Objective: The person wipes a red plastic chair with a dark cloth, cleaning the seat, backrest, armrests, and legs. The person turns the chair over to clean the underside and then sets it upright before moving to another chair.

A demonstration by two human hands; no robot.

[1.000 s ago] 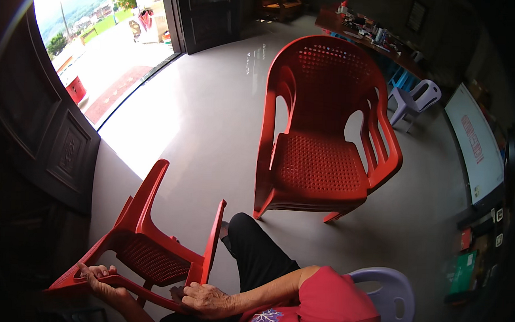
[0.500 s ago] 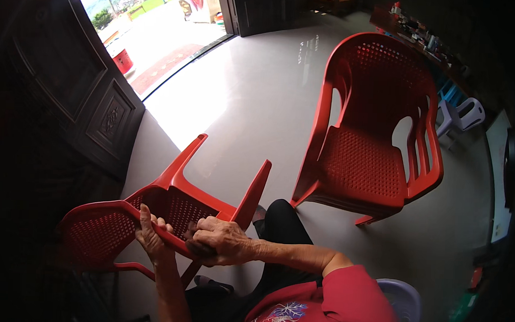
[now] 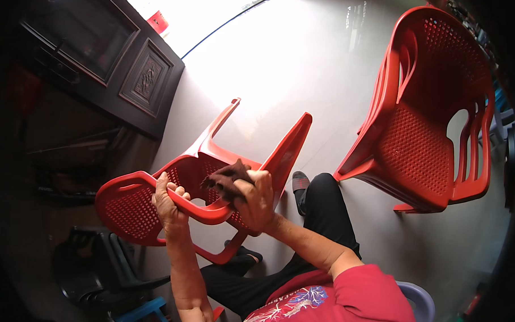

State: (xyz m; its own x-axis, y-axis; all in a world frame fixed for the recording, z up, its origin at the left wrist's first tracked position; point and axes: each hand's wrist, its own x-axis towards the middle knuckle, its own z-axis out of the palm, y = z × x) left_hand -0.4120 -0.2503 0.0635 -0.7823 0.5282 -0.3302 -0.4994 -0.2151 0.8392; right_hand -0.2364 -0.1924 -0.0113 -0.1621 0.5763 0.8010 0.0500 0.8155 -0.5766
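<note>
A red plastic armchair lies tipped over in front of me, its legs pointing away and its perforated back to the left. My left hand grips its armrest, thumb along the top. In my right hand is a bunched dark brown cloth, held against the armrest's curved end near a leg. The fingers of that hand are wrapped into the cloth and partly hidden by it.
Stacked red armchairs stand upright on the right. A dark carved door is at the left, beside a bright doorway. Black chairs and a blue stool sit at lower left. A pale purple chair back shows behind me.
My right hand and the cloth have moved along the armrest to its end near the leg. The view has shifted, so the chairs appear displaced. My left hand still grips the armrest.
</note>
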